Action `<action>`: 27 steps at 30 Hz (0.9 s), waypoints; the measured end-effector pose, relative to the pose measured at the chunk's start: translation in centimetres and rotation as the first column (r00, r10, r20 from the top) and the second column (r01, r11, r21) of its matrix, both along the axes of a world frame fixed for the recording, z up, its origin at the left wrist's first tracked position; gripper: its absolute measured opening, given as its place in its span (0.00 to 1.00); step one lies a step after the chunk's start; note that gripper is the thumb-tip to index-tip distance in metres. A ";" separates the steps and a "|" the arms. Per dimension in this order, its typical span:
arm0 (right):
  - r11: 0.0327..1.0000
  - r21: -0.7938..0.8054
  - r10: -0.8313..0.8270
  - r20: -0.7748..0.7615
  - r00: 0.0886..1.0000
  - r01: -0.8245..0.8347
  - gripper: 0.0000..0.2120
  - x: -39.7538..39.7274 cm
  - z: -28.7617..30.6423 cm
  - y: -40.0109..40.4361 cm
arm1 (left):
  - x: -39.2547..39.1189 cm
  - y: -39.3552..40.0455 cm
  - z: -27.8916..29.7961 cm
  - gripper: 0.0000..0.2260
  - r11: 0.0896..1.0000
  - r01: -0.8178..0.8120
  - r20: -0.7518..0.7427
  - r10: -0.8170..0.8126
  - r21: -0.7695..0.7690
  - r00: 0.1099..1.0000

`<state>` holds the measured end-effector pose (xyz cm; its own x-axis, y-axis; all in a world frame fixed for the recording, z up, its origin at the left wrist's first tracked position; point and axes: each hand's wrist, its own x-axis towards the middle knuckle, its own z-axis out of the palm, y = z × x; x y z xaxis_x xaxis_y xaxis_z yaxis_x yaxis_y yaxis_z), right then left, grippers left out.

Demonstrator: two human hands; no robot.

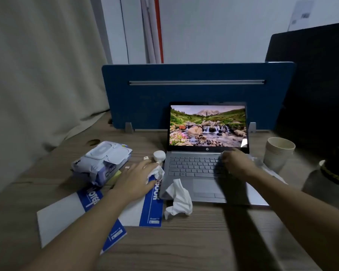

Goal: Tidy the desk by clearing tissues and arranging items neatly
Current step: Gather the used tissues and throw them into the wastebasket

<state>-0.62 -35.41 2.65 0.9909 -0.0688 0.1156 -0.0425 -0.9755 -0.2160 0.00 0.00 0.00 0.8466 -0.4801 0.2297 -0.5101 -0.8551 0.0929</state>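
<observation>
My left hand (137,178) lies over a blue-and-white notebook (153,210), its fingers closed on a crumpled white tissue (158,172) by the laptop's left edge. A second crumpled tissue (178,200) drapes over the front left corner of the open silver laptop (186,166). My right hand (236,163), blurred, hovers over the right side of the keyboard; whether it holds anything is unclear. Another notebook (67,214) lies further left, and a pack of wet wipes (102,161) sits behind it.
A small white round case (159,155) and tiny white bits lie left of the laptop. Stacked paper cups (277,153) stand at the right, dark objects (335,171) beyond them. A blue divider (198,94) closes the back of the wooden desk (184,241); a curtain hangs at left.
</observation>
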 end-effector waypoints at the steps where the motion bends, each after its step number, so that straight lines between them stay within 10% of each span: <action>1: 0.999 0.034 -0.002 0.011 1.000 0.001 0.11 -0.1 0.1 0.0 | 0.0 -0.1 0.1 0.24 1.000 -0.003 -0.028 0.002 -0.016 1.000; 16: 0.950 0.268 0.112 0.195 0.974 -0.163 0.15 -5.4 4.9 3.4 | -2.3 -0.8 3.1 0.12 0.956 -0.087 -0.073 0.070 -0.281 0.995; 27: 0.435 0.884 0.215 0.084 0.973 -0.172 0.14 -8.6 7.4 7.8 | -5.1 -4.4 7.4 0.21 0.845 -0.071 -0.116 0.010 -0.530 0.993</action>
<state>-9.20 -27.61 10.09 0.9937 0.0824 0.0755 0.0936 -0.2446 -0.9651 -5.08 -4.40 7.39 0.8960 -0.2743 0.3494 -0.4378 -0.6783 0.5902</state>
